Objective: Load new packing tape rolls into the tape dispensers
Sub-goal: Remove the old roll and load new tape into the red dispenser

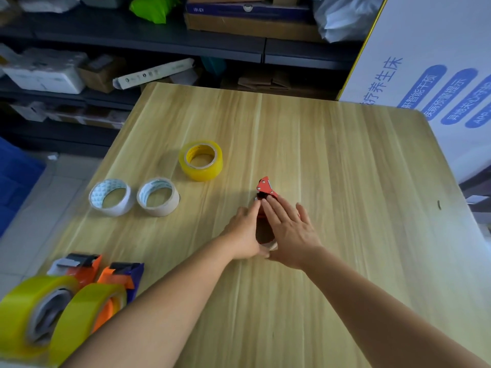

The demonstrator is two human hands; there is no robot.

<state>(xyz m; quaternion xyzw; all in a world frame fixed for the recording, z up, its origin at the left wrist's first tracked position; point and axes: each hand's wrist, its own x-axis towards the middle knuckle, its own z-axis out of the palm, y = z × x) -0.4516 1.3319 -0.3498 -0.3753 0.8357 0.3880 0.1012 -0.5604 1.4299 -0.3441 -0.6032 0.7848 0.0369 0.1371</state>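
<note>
**Red dispenser pressed between two hands**

Red metal marks the tape dispenser (265, 191) lying on the wooden bench (332, 160), its tip poking out beyond the fingertips. The left hand (245, 229) cups its side; the right hand (288, 229) lies flat on top, fingers (273, 208) straight and together. Beyond the fingers to the left sits a yellow tape roll (201, 160), then two white rolls (134, 197). Two loaded dispensers (66, 301) stand nearer the wrists, far left.

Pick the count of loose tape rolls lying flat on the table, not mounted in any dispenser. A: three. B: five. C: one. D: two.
A: a yellow roll and two white rolls lie flat on the table; the other yellow rolls sit in the two dispensers at the near left.
</note>
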